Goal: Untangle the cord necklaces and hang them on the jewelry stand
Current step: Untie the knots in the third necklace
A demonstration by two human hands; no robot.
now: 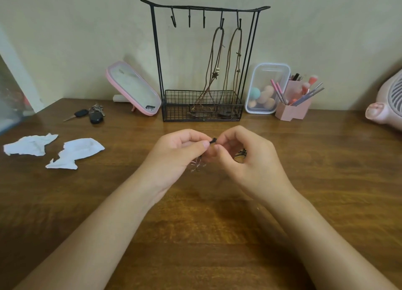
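- Wooden table [326, 159], bearing all items below.
- Black wire jewelry stand [174, 102], upright at the table's far edge, against the wall.
- Left hand [176, 152] and right hand [250, 159], in front of the stand, fingertips nearly meeting.
- Pink mirror [134, 89], just left of the stand, tilted back.
- Clear container [267, 72] and pink brush holder [293, 109], just right of the stand.
- Two brown cord necklaces [215, 75], hanging from the stand's two rightmost hooks, lower ends inside its basket.
- Torn white tissue pieces [76, 152] and keys [95, 115], left of the stand.
- Black cord necklace [213, 140], in front of the stand, pinched between thumb and forefinger of both hands; more cord bunched beyond the right hand.
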